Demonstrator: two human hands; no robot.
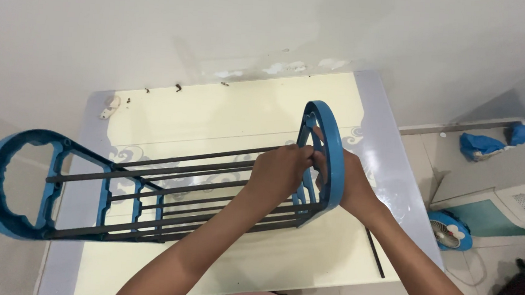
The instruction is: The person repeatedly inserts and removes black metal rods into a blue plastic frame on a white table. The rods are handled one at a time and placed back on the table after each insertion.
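A rack made of blue plastic end frames and several dark metal rods (186, 179) lies on its side across a pale yellow table (228, 111). My left hand (280, 170) pinches a rod end just inside the right blue end frame (331, 152). From behind, my right hand (352, 184) grips that same frame, its fingers curled round the rim. The left blue end frame (10, 182) juts past the table's left edge.
One loose dark rod (375, 253) lies on the table by my right forearm. Small screws and a white piece (110, 107) sit near the far edge by the wall. On the floor to the right stand a small blue fan (450, 231), a white appliance (517, 205) and blue bags (481, 144).
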